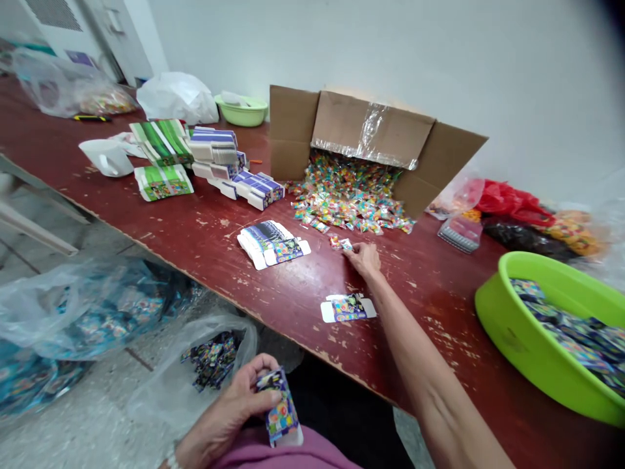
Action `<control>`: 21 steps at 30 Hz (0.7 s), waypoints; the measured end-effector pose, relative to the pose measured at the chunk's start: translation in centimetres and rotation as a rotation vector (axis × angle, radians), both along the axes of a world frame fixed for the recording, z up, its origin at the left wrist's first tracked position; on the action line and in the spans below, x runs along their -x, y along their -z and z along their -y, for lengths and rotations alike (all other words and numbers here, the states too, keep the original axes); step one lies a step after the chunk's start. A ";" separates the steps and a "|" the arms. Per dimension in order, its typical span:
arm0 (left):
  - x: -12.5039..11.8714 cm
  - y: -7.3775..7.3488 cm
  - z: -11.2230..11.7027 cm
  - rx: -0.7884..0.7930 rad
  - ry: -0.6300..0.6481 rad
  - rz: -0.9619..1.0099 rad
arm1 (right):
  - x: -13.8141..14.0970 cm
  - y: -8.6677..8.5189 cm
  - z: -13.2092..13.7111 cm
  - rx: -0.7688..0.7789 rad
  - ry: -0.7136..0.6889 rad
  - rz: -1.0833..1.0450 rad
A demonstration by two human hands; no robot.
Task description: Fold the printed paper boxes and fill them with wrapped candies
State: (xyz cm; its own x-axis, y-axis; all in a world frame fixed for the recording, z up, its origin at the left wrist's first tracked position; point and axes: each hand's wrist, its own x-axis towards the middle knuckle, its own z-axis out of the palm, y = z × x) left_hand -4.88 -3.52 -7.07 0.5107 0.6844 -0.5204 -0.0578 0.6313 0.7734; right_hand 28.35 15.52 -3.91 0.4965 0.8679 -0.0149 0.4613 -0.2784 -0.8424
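Left hand [219, 410] is gripping a printed cardboard carton [282, 407] upright by the lap, long side vertical, while the nearer right hand [362, 258], fingers half curled, is resting on the red tabletop [205, 241] touching-close to loose candy packets [340, 243], can't tell if it's holding any.

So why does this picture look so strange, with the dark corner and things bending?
In the head view, a dark blurred shadow fills the top right corner; the wide lens stretches the bare right forearm and tilts the long chipped red table; clear tape on the brown cardboard box shows glare; the clear plastic bag of blue packets looks soft.
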 end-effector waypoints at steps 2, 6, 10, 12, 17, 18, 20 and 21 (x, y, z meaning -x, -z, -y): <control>2.1 0.1 -0.9 -0.167 0.190 -0.195 | 0.0 0.8 -0.2 0.005 0.009 -0.034; 4.5 -0.3 -2.2 -0.276 0.622 -0.452 | 0.4 1.3 1.2 -0.029 -0.027 -0.166; 3.1 -1.4 -2.6 -0.121 0.437 -0.242 | 1.6 0.4 4.9 -0.038 -0.159 -0.365; 1.7 -2.0 -2.9 -0.060 0.263 -0.134 | 2.7 -0.4 7.3 -0.036 -0.263 -0.495; -1.5 -4.0 -3.7 -0.115 0.032 -0.015 | 5.4 -2.4 12.6 0.019 -0.355 -0.784; -1.9 -4.4 -3.7 -0.120 0.020 0.003 | 5.8 -2.7 13.3 0.040 -0.353 -0.811; -2.3 -5.1 -3.6 -0.126 0.014 0.028 | 6.3 -3.1 14.5 0.071 -0.379 -0.854; -2.4 -5.3 -3.4 -0.132 0.018 0.039 | 6.5 -3.3 14.9 0.074 -0.404 -0.866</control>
State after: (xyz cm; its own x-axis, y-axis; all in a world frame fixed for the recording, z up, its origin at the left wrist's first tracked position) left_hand -2.49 -0.12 -1.76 0.5416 0.7362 -0.4058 -0.0789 0.5252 0.8473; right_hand 21.81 0.61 -0.64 -0.0491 0.9533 -0.2979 -0.2406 -0.3007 -0.9229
